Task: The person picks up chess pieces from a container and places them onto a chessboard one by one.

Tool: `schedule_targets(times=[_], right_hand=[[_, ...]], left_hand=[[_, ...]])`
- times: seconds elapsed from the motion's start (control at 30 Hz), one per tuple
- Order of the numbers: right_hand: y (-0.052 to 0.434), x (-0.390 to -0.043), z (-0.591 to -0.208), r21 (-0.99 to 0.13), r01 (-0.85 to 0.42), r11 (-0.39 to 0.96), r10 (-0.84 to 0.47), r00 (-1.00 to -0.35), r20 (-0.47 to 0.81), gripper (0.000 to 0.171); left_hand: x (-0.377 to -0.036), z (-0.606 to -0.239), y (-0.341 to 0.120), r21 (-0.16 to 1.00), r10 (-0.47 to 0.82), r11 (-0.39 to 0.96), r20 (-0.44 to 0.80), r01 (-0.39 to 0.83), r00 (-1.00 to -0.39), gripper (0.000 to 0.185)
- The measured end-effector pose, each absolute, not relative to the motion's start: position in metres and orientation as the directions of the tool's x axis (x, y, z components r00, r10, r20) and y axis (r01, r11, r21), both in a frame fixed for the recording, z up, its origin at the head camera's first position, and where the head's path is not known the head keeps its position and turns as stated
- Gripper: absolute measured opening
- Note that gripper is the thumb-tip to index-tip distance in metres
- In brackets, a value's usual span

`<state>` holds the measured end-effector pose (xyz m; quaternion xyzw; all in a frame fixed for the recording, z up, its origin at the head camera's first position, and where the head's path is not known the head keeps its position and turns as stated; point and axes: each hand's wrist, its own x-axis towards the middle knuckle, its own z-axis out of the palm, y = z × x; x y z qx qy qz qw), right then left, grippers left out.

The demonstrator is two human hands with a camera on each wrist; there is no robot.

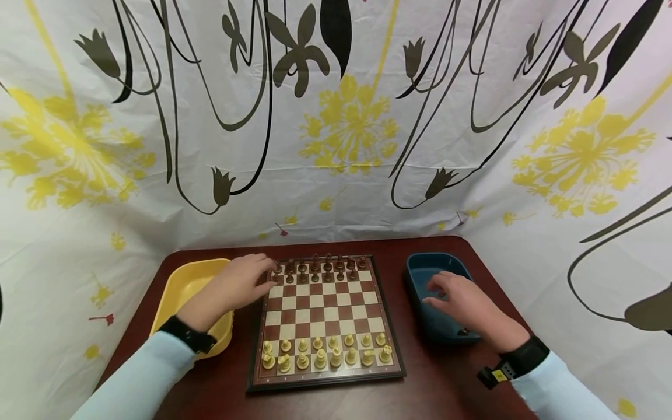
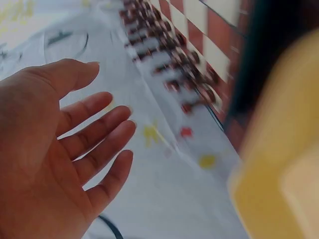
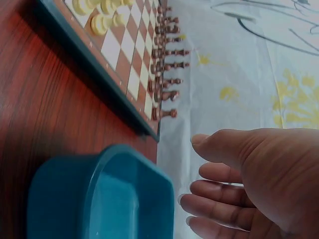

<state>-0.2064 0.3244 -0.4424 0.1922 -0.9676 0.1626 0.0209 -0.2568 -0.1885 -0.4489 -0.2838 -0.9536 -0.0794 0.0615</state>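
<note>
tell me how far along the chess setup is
Done, by the look of it: cream pieces fill the two near rows of the chessboard, brown pieces the two far rows. In hand: nothing; the left hand rests open at the far-left corner, the right hand open over the blue tray. Little seems left.

both arms reach forward from the near edge in pale blue sleeves, each with a dark band at the wrist. the left hand [image 1: 236, 286] lies palm down, far and left, fingers stretched toward the right; its wrist view shows them straight and slightly spread, holding nothing. the right hand [image 1: 459, 300] hovers on the right, palm down, fingers loosely extended leftward, empty.
</note>
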Motion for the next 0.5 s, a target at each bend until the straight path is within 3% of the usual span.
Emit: schedule_targets(times=[0.5], right_hand=[[0.362,-0.206,-0.451,-0.31,-0.344,0.887,-0.333,-0.939,0.088,0.023]], left_hand=[[-0.179,-0.478,-0.294,0.298,0.352,0.867,0.2,0.399,-0.914,0.04]])
